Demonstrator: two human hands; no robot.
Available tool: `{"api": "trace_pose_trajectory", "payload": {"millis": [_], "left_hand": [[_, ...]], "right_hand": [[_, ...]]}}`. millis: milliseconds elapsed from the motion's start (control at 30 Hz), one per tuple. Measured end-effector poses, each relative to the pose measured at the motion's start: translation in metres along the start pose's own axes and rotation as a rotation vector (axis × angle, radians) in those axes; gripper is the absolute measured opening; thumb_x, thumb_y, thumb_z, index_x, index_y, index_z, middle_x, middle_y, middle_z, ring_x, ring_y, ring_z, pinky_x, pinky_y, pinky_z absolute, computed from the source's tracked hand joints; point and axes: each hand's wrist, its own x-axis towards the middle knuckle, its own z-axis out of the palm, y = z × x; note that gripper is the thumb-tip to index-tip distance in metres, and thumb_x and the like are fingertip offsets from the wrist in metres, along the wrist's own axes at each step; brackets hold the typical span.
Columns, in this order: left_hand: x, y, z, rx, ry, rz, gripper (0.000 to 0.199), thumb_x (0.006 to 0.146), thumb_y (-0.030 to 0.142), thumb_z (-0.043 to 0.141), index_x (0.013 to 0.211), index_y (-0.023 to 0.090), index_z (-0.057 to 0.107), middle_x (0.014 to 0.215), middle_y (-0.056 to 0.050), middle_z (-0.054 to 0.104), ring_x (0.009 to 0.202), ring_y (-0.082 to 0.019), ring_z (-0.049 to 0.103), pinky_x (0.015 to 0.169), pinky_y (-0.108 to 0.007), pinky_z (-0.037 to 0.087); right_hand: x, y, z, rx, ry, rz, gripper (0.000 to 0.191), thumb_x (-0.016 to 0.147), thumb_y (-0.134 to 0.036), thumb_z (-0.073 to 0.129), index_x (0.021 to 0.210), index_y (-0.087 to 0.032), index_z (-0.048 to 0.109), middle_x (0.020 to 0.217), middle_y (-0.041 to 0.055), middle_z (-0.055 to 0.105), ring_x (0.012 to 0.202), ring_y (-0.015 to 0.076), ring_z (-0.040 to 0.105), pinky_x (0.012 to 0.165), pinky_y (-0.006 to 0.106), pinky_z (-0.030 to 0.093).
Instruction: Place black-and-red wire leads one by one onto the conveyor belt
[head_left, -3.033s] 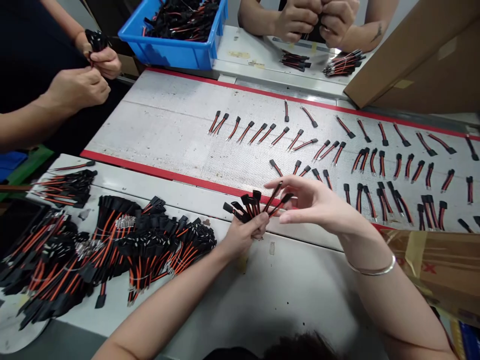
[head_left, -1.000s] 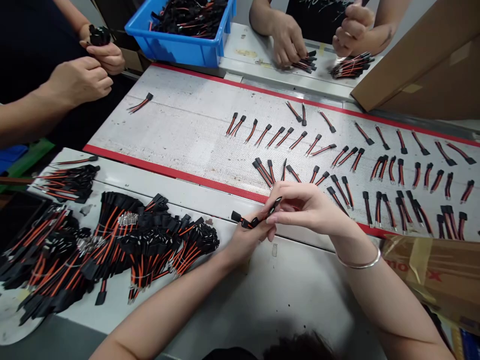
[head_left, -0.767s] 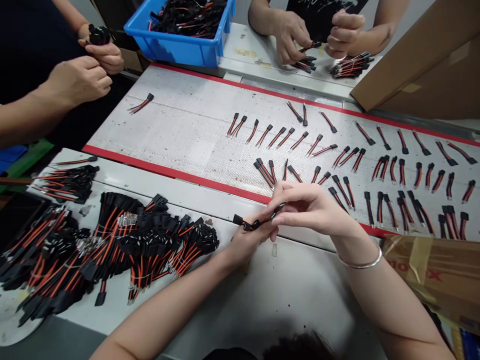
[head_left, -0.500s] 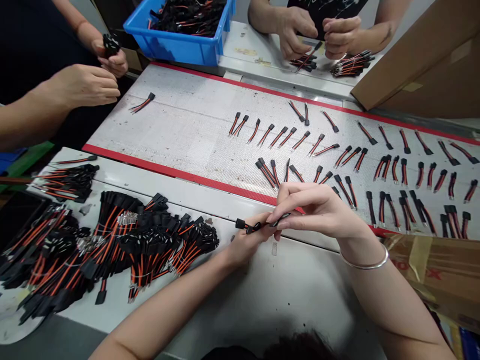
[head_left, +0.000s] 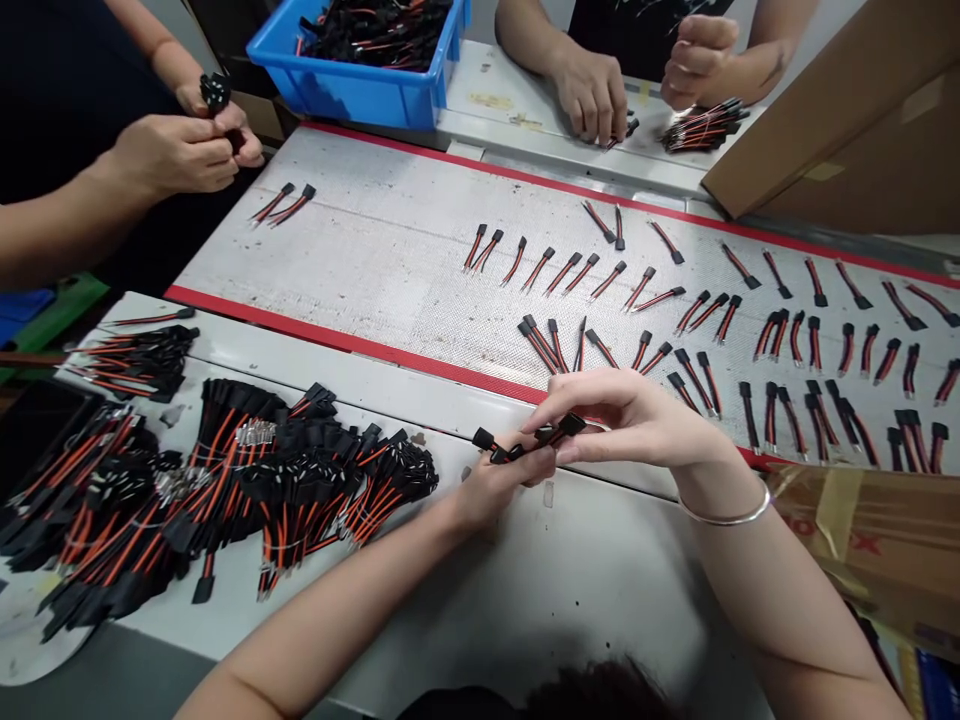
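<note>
Cables [head_left: 847, 345] laid on a belt [head_left: 360, 270]
Bundles [head_left: 300, 478] are heaped front left; a bin [head_left: 352, 92] is set behind, a carton [head_left: 892, 555] front right.

In the left hand [head_left: 501, 488] the cables [head_left: 568, 426] look like smooth plastic, matt at the ends. A glossy metal bangle [head_left: 726, 521] catches the light behind the right hand [head_left: 641, 420]. Beyond both hands, the belt [head_left: 375, 250] is matt and finely textured, the bin [head_left: 360, 97] smooth plastic. Right of them, the carton [head_left: 919, 560] is matt cardboard under glossy tape [head_left: 837, 510].
</note>
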Motion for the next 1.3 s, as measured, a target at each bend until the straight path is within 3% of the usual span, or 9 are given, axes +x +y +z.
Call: {"api": "trace_pose_trajectory", "payload": {"millis": [267,367,467,600,767,867,1033,1200,1300], "left_hand": [[0.004,0.002,0.004,-0.082,0.026,0.021,0.048,0.082,0.051,0.07,0.059,0.021,0.04,0.057,0.007,0.024,0.053,-0.009,0.02,0.052,-0.029,0.018],[0.006,0.005,0.006,-0.036,0.073,0.036,0.049,0.08,0.055,0.07,0.059,0.02,0.042,0.054,0.007,0.025,0.051,-0.008,0.02,0.049,-0.027,0.018],[0.007,0.01,0.008,0.091,0.134,0.061,0.042,0.082,0.054,0.069,0.064,0.018,0.058,0.053,0.006,0.033,0.05,-0.009,0.027,0.049,-0.026,0.026],[0.007,0.014,0.014,0.197,0.207,0.094,0.028,0.088,0.044,0.065,0.087,0.019,0.076,0.07,-0.003,0.064,0.072,-0.018,0.06,0.077,-0.033,0.052],[0.007,0.007,0.015,0.23,0.2,0.07,0.036,0.089,0.05,0.064,0.098,0.019,0.08,0.098,-0.01,0.077,0.107,-0.029,0.068,0.099,-0.041,0.052],[0.006,0.004,0.011,0.301,0.203,0.104,0.036,0.09,0.049,0.064,0.099,0.019,0.08,0.104,-0.011,0.077,0.112,-0.03,0.067,0.104,-0.043,0.05],[0.006,0.003,0.005,0.434,0.126,0.29,0.029,0.093,0.041,0.062,0.105,0.02,0.077,0.111,-0.01,0.076,0.109,-0.028,0.069,0.101,-0.042,0.052],[0.006,0.005,0.007,0.428,0.133,0.293,0.027,0.096,0.037,0.057,0.107,0.019,0.074,0.108,-0.01,0.075,0.101,-0.024,0.069,0.095,-0.039,0.054],[0.007,0.006,0.008,0.45,0.115,0.312,0.021,0.094,0.032,0.059,0.1,0.02,0.074,0.106,-0.009,0.074,0.1,-0.024,0.068,0.095,-0.039,0.054]], "right_hand": [[0.003,0.0,0.008,-0.12,0.064,-0.012,0.012,0.093,-0.022,0.068,0.092,-0.016,0.078,0.065,-0.0022,0.055,0.058,0.0091,0.045,0.055,0.024,0.039],[0.003,-0.001,0.009,-0.177,0.117,0.067,0.013,0.088,-0.027,0.077,0.096,-0.018,0.078,0.074,-0.0001,0.055,0.068,0.0122,0.051,0.06,0.026,0.043],[0.003,-0.003,0.01,-0.198,0.193,0.103,0.03,0.078,-0.029,0.086,0.104,-0.021,0.076,0.092,0.0034,0.057,0.086,0.0165,0.056,0.074,0.03,0.051],[0.003,-0.006,0.012,-0.165,0.138,0.097,0.023,0.078,-0.027,0.085,0.097,-0.019,0.076,0.095,0.0045,0.062,0.091,0.0175,0.059,0.079,0.032,0.051],[0.002,-0.008,0.011,-0.146,0.08,0.131,0.012,0.082,-0.02,0.08,0.093,-0.017,0.077,0.091,0.004,0.064,0.084,0.0154,0.062,0.071,0.029,0.052],[0.001,-0.009,0.01,-0.162,0.069,0.17,0.012,0.082,-0.014,0.077,0.093,-0.017,0.078,0.092,0.0041,0.065,0.082,0.0144,0.063,0.068,0.028,0.052],[-0.001,-0.011,0.007,-0.216,0.07,0.193,0.021,0.08,-0.013,0.077,0.1,-0.018,0.077,0.096,0.005,0.065,0.084,0.015,0.063,0.071,0.028,0.055],[-0.003,-0.013,0.006,-0.201,0.032,0.227,0.015,0.084,-0.016,0.075,0.097,-0.021,0.078,0.096,0.0046,0.066,0.083,0.0145,0.066,0.074,0.03,0.058],[-0.003,-0.017,0.007,-0.26,0.062,0.163,0.016,0.084,-0.017,0.076,0.1,-0.021,0.077,0.097,0.0052,0.068,0.086,0.016,0.066,0.073,0.03,0.057]]}}
